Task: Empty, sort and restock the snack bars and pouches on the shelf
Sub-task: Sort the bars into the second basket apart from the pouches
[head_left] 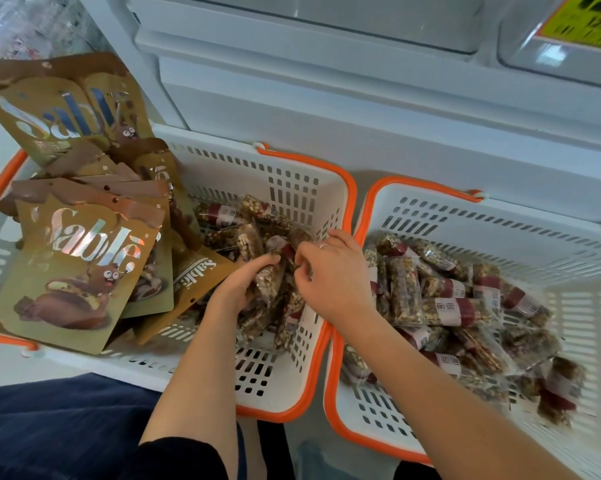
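Two white baskets with orange rims stand side by side. The left basket (292,188) holds several gold Sablé pouches (81,268) on its left side and a heap of clear-wrapped nut bars (247,237) on its right side. The right basket (520,230) holds only nut bars (441,306). My left hand (240,285) grips a bundle of nut bars (275,296) in the left basket. My right hand (330,275), a ring on one finger, reaches across the rim and pinches bars at the top of that same bundle.
A white shelf unit (326,98) rises behind the baskets, with a yellow price tag (583,19) at the top right. More wrapped goods show at the top left (25,26). My dark-clothed lap (60,427) is at the bottom left.
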Available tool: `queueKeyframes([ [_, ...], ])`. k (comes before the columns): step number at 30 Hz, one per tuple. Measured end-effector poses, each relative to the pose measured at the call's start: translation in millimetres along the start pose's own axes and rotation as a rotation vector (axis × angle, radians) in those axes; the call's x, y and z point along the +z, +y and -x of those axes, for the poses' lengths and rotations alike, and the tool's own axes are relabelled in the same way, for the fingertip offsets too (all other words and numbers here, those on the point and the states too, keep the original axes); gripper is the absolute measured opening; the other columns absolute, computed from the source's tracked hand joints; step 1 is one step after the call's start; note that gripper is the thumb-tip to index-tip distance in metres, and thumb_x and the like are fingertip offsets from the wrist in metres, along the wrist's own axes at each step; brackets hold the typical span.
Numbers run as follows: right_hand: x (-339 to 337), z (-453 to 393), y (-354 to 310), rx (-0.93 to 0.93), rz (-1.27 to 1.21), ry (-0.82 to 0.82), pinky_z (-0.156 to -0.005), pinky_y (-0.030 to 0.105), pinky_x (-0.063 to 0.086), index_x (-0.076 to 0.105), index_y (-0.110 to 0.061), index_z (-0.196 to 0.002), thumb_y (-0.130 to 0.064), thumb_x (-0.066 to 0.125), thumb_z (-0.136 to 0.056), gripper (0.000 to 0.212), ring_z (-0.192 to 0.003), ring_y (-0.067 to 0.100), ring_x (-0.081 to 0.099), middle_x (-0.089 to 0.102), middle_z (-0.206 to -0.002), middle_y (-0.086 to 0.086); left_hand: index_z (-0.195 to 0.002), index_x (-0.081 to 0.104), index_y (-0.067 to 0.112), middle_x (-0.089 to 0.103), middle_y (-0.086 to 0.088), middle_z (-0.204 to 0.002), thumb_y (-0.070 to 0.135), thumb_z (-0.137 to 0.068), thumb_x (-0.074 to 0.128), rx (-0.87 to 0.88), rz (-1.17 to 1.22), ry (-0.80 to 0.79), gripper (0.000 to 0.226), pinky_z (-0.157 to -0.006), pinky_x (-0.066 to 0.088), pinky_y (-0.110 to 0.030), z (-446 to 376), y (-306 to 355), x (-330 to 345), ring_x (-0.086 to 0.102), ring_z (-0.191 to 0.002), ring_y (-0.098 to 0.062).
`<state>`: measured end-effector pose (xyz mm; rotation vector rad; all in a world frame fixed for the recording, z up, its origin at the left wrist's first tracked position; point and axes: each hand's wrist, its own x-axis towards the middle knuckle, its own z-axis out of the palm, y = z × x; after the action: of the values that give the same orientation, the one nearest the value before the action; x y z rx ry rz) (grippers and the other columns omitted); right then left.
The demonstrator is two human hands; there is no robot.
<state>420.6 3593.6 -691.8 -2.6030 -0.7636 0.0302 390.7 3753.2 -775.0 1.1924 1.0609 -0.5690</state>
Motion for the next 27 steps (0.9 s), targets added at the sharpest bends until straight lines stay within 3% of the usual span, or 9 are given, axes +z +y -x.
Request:
queueKeyframes([
  [4, 0, -1, 1, -0.006, -0.024, 0.003, -0.105, 0.029, 0.034, 0.063, -0.019, -0.067, -0.017, 0.051, -0.073, 0.013, -0.063, 0.016, 0.058, 0.059, -0.055, -0.005, -0.117, 0.061, 0.018, 0.066, 0.002, -0.111, 0.022, -0.071, 0.08, 0.237, -0.193, 0.01, 0.051, -0.085, 0.047, -0.026, 4, 5, 18, 0.06, -0.103, -0.012],
  [7, 0, 0, 1, -0.007, -0.011, 0.017, -0.105, 0.029, 0.033, 0.062, -0.018, -0.068, -0.016, 0.053, -0.072, 0.01, -0.062, 0.017, 0.057, 0.059, -0.056, -0.004, -0.124, 0.058, 0.015, 0.064, 0.001, -0.116, 0.033, -0.059, 0.082, 0.277, -0.284, 0.088, 0.071, -0.092, 0.046, -0.028, 16, 6, 32, 0.058, -0.109, -0.013],
  [11, -7, 3, -2, 0.02, -0.086, -0.001, -0.105, 0.027, 0.029, 0.064, -0.019, -0.092, -0.017, 0.056, -0.077, 0.017, -0.074, 0.017, 0.062, 0.067, -0.071, -0.004, -0.113, 0.059, 0.013, 0.068, -0.003, -0.103, 0.036, -0.056, 0.078, 0.392, -0.189, 0.271, 0.064, -0.087, 0.054, -0.038, 63, 8, 46, 0.065, -0.098, -0.02],
  [15, -41, 15, -28, 0.353, -0.895, 0.075, -0.096, 0.022, 0.042, 0.049, -0.027, -0.121, -0.024, 0.053, -0.095, 0.026, -0.107, 0.008, 0.057, 0.061, -0.115, -0.007, -0.115, 0.047, 0.017, 0.062, 0.003, -0.102, 0.018, -0.069, 0.081, 0.624, -0.035, 0.423, 0.057, -0.083, 0.05, -0.027, 128, 28, 53, 0.061, -0.094, -0.011],
  [17, -62, 26, -37, 0.495, -1.381, 0.025, -0.092, 0.02, 0.049, 0.043, -0.026, -0.128, -0.019, 0.056, -0.095, 0.036, -0.113, 0.009, 0.055, 0.054, -0.124, -0.005, -0.121, 0.044, 0.018, 0.061, 0.005, -0.106, 0.014, -0.073, 0.077, 0.773, -0.128, 0.359, 0.058, -0.083, 0.048, -0.025, 157, 35, 66, 0.061, -0.098, -0.011],
  [19, -76, 41, -31, 0.562, -1.478, 0.03, -0.093, 0.03, 0.052, 0.039, -0.027, -0.133, -0.021, 0.066, -0.088, 0.053, -0.115, 0.014, 0.056, 0.052, -0.129, 0.0, -0.129, 0.041, 0.019, 0.06, 0.003, -0.112, 0.006, -0.079, 0.07, 0.852, -0.312, 0.213, 0.059, -0.088, 0.049, -0.028, 179, 34, 90, 0.06, -0.105, -0.015],
  [21, -87, 57, -11, 0.676, -1.475, 0.102, -0.087, 0.032, 0.053, 0.038, -0.028, -0.133, -0.025, 0.071, -0.084, 0.06, -0.108, 0.012, 0.06, 0.053, -0.132, 0.003, -0.134, 0.039, 0.025, 0.057, 0.006, -0.124, 0.008, -0.078, 0.066, 0.907, -0.493, 0.005, 0.065, -0.096, 0.049, -0.033, 195, 24, 115, 0.057, -0.114, -0.012],
  [24, -97, 85, 35, 0.811, -1.388, 0.159, -0.08, 0.027, 0.05, 0.037, -0.026, -0.139, -0.035, 0.073, -0.081, 0.069, -0.099, 0.008, 0.062, 0.057, -0.128, 0.0, -0.149, 0.021, 0.026, 0.035, 0.017, -0.14, 0.008, -0.079, 0.071, 0.793, -0.704, -0.285, 0.088, -0.102, 0.037, -0.019, 210, 6, 139, 0.037, -0.125, 0.002],
  [27, -104, 110, 71, 0.862, -1.028, 0.275, -0.098, 0.042, 0.047, 0.035, -0.03, -0.139, -0.041, 0.078, -0.073, 0.079, -0.121, 0.021, 0.052, 0.049, -0.138, 0.003, -0.147, 0.029, 0.028, 0.032, 0.019, -0.141, 0.02, -0.087, 0.065, 0.71, -0.588, -0.182, 0.071, -0.102, 0.031, -0.021, 204, -10, 126, 0.029, -0.129, 0.001],
])
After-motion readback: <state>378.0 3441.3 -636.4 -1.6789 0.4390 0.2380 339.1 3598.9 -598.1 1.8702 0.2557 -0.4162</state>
